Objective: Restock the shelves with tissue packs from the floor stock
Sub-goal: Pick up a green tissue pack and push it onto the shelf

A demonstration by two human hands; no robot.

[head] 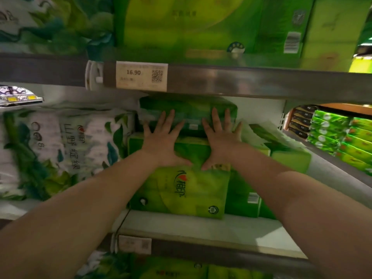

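Observation:
A dark green tissue pack (189, 109) lies on top of a bright green tissue pack (187, 190) on the middle shelf (201, 226). My left hand (163, 141) and my right hand (221, 137) press flat against the front of the upper pack, fingers straight and spread. The heels of both hands lie over the top edge of the lower pack. Another green pack (289, 158) stands to the right of the stack.
White and green patterned packs (60, 150) fill the shelf to the left. The shelf rail above carries a 16.90 price tag (141, 76), with large green packs (191, 23) over it. A neighbouring shelf unit at the right holds more green packs (342, 135).

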